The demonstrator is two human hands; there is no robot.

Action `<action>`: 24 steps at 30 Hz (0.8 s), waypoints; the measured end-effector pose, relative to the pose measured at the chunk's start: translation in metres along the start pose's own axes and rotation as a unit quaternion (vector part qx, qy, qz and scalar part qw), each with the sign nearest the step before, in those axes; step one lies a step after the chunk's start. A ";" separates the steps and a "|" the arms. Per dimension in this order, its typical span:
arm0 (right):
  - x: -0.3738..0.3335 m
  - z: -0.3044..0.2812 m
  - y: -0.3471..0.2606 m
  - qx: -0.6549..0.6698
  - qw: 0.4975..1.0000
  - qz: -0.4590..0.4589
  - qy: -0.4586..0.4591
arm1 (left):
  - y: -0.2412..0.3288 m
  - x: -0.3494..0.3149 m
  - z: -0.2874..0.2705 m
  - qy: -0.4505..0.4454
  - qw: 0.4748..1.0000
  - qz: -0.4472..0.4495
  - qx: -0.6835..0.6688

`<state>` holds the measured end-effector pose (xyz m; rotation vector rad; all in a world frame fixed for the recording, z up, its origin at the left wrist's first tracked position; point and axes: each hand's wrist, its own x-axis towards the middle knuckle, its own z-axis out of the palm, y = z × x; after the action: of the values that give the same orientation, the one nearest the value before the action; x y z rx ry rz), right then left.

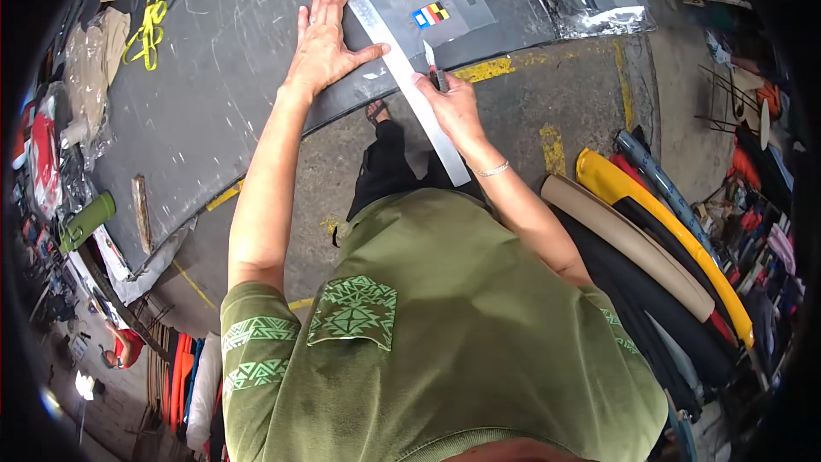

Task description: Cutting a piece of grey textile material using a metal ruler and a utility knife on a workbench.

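A long metal ruler (pixel 410 90) lies slantwise over the dark work table, and its near end juts past the edge towards my body. My left hand (pixel 319 53) rests on the table left of the ruler, fingers spread, its thumb tip on or against the ruler's edge. In my right hand (pixel 455 108) is a craft knife (pixel 436 68), blade pointing away from me; that hand's thumb is beside or on the ruler. Partly beneath the ruler, a grey sheet (pixel 400 0) lies on the table, with a small multicoloured patch (pixel 430 15) on it.
A yellow tape (pixel 152 24) lies at the table's far left, beside clear plastic and cardboard. Another grey piece under clear plastic (pixel 605 21) sits at the right. Rolls of material, including a yellow roll (pixel 676 248), stand to my right. A green roll (pixel 87 221) is at left.
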<state>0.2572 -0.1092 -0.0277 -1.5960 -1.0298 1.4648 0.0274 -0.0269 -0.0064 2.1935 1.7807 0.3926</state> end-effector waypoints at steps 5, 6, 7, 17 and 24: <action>-0.003 -0.001 -0.008 -0.004 1.000 0.007 -0.013 | -0.001 -0.002 0.001 0.018 1.000 0.011 -0.006; -0.003 -0.001 -0.007 -0.005 1.000 0.010 -0.012 | -0.001 -0.002 0.001 0.016 1.000 0.010 -0.007; -0.003 -0.001 -0.007 -0.008 1.000 0.006 -0.009 | -0.001 -0.002 0.001 0.016 1.000 0.011 -0.006; -0.003 -0.002 -0.007 -0.057 0.998 -0.013 0.002 | -0.001 -0.003 0.002 0.015 1.000 0.010 -0.002; -0.004 -0.002 -0.009 -0.090 0.996 -0.020 0.011 | -0.001 -0.003 0.002 0.019 1.000 0.013 -0.002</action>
<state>0.2586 -0.1092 -0.0181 -1.7023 -1.2025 1.3562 0.0272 -0.0294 -0.0088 2.2228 1.7715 0.4457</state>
